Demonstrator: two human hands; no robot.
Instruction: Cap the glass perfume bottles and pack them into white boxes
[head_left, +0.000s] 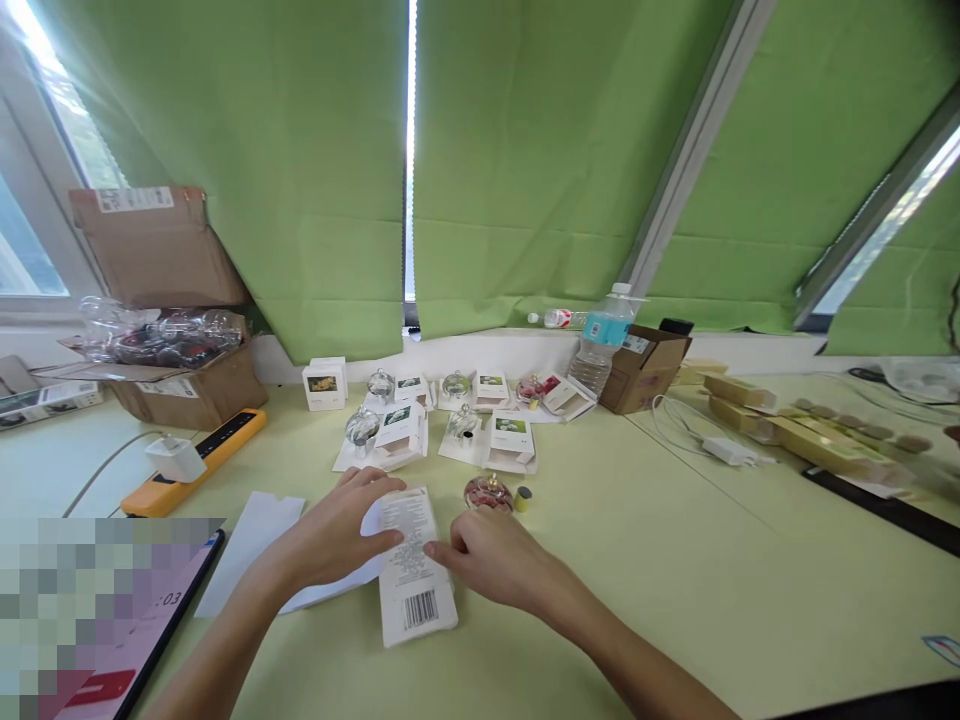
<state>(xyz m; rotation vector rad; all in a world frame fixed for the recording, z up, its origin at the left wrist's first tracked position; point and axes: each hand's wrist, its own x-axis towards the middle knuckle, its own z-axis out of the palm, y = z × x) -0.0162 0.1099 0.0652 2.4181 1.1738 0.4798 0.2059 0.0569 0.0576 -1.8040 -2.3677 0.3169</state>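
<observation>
A flat white carton printed with small text and a barcode lies on the table before me. My left hand is open at its left side, fingers and thumb spread over its upper part. On the carton's other side is my right hand, fingers curled in and thumb pointing at the carton's edge; its fingertips are partly hidden. Just beyond the right knuckles sits a round glass bottle with dark red contents. Beside that bottle stands a small yellow cap with a dark top. White paper lies under my left forearm.
Behind, several round glass bottles rest on opened cartons. An upright white box stands left of them. An orange power strip, tablet and cardboard box are at left. A large water bottle stands back right.
</observation>
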